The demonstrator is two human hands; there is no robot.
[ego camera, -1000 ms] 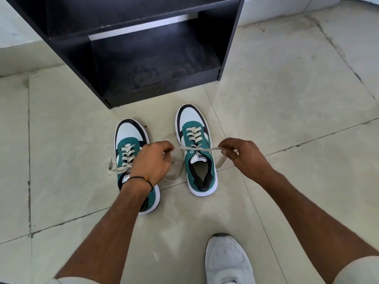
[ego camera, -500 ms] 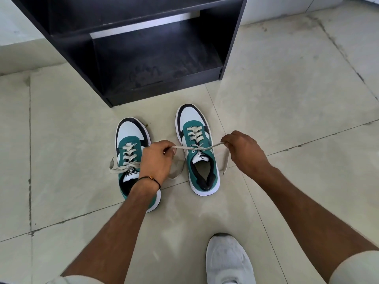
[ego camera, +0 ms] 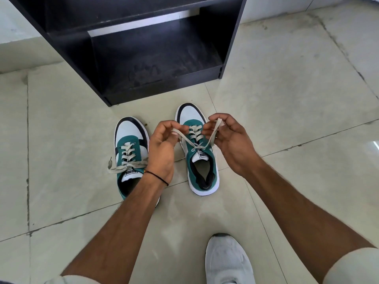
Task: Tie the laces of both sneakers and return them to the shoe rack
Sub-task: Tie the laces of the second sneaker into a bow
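Observation:
Two green, white and black sneakers stand side by side on the tiled floor, toes toward the rack. Over the right sneaker point(ego camera: 202, 171) my left hand point(ego camera: 162, 148) pinches one beige lace end point(ego camera: 185, 138) and my right hand point(ego camera: 231, 140) pinches the other lace end point(ego camera: 214, 131); both ends rise from the top eyelets. The left sneaker point(ego camera: 128, 144) has loose laces point(ego camera: 118, 167) trailing off its left side, and my left forearm covers its heel. The black shoe rack point(ego camera: 164, 87) stands just beyond, its lowest shelf bare.
My own white shoe point(ego camera: 227, 261) rests on the floor at the bottom, right of centre. Pale floor tiles with dark grout lines point(ego camera: 307, 144) surround the sneakers. A white wall base point(ego camera: 18, 37) runs behind the rack on the left.
Both hands have lifted and come closer together above the right sneaker, so the lace ends now slant upward instead of stretching flat out to the sides.

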